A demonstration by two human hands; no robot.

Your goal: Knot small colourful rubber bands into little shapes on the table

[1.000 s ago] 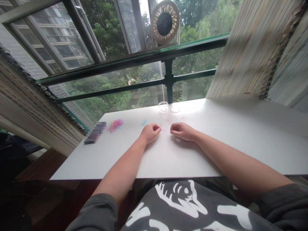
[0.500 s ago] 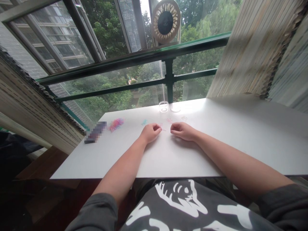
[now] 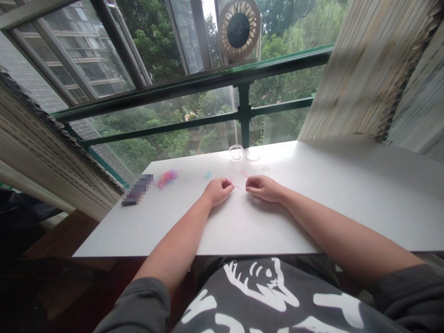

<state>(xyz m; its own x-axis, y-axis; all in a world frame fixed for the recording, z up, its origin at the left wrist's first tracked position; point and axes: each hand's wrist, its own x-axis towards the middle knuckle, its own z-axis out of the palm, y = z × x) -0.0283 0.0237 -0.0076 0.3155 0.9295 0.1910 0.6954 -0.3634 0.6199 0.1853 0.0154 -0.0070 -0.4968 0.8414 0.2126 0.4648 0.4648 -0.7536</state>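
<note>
My left hand [image 3: 219, 191] rests low over the white table [image 3: 222, 231], thumb and fingertips pinched together. A thin pink strand [image 3: 237, 187] shows right at its fingertips; I cannot tell whether it is held or lies on the table. Facing it across a small gap, my right hand [image 3: 262, 188] has its fingers curled in, and whatever is in them is hidden. Just beyond the hands lie small pink loops [image 3: 244, 173], a pale loop [image 3: 266, 169] and a teal piece [image 3: 207, 175], all like thin elastic bands.
A multicoloured pile of small bands [image 3: 168, 179] lies at the left, beside a blurred dark object [image 3: 138, 190]. At the far edge stand a clear round container [image 3: 236, 153] and a clear lid-like disc [image 3: 253, 156]. Behind are a green railing [image 3: 244, 115], a fan [image 3: 239, 30] and curtains [image 3: 347, 78].
My left hand has shifted very slightly to the right, its fingertips covering more of the pink strand. My right hand stays where it was.
</note>
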